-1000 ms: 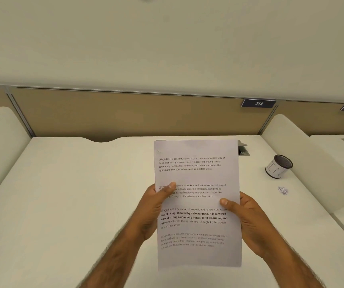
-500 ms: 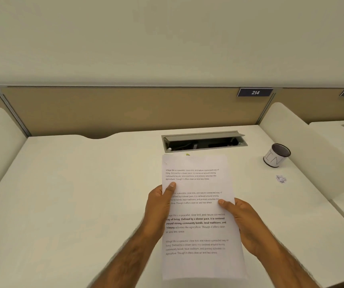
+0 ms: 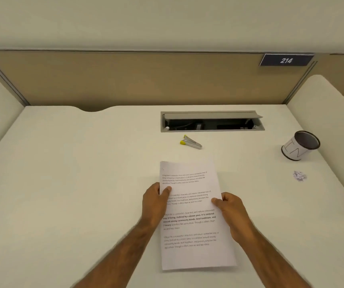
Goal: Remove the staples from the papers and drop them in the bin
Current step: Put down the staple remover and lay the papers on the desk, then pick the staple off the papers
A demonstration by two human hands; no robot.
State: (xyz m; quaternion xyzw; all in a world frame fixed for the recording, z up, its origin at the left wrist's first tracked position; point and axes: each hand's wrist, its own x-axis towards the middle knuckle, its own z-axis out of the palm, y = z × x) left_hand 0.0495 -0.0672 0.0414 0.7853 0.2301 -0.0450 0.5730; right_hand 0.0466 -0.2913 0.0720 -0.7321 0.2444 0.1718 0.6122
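I hold a set of printed white papers (image 3: 192, 206) low over the white desk (image 3: 73, 183), text facing me. My left hand (image 3: 154, 202) grips the left edge with its thumb on top. My right hand (image 3: 229, 208) grips the right edge the same way. A faint staple mark sits near the papers' top left corner. A metal staple remover with yellow tips (image 3: 190, 142) lies on the desk beyond the papers. The small white bin cup with a dark rim (image 3: 300, 145) stands at the right.
An open cable tray (image 3: 211, 121) is set into the desk behind the staple remover. A small heap of tiny scraps (image 3: 299, 176) lies in front of the bin cup. Tan partition panels and white side dividers close in the desk.
The papers have come down from upright towards the desk, uncovering the cable tray and the staple remover. Both hands kept their hold on the edges.
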